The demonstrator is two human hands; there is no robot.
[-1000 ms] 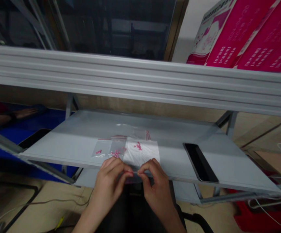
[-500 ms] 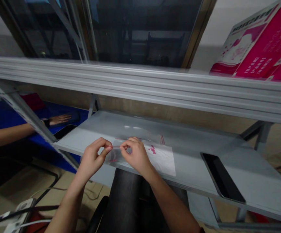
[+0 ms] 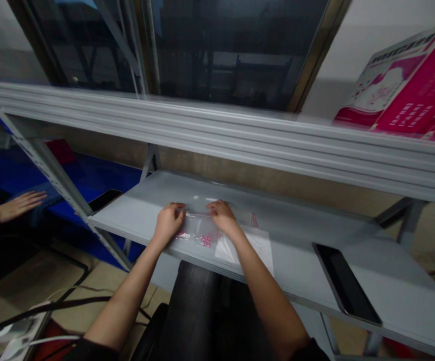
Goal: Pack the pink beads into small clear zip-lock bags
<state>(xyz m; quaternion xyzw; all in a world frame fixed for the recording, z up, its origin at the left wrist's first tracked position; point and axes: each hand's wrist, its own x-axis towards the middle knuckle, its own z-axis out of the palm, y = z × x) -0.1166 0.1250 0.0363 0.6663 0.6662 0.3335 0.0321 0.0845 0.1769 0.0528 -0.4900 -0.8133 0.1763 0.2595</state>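
A clear plastic zip bag (image 3: pixel 198 224) lies on the grey shelf before me, with small pink pieces (image 3: pixel 206 239) showing in its lower part. My left hand (image 3: pixel 169 220) is closed at the bag's upper left corner, thumb and fingers bent together. At the upper right corner, my right hand (image 3: pixel 223 214) grips the same edge, its fingertips partly hidden. Beneath my right forearm is a white sheet or bag (image 3: pixel 258 243). More clear plastic with red lines (image 3: pixel 254 219) lies just behind it.
A dark phone (image 3: pixel 347 283) lies on the right of the shelf (image 3: pixel 288 215); another phone (image 3: pixel 105 199) is at its left end. A metal beam (image 3: pixel 217 135) crosses above, with pink boxes (image 3: pixel 409 95) on top. A co-worker's hand (image 3: pixel 21 204) is at far left.
My hands have moved apart and slightly away from me, from near the bag's middle to its upper corners. The bag now lies flatter. The co-worker's hand has moved left.
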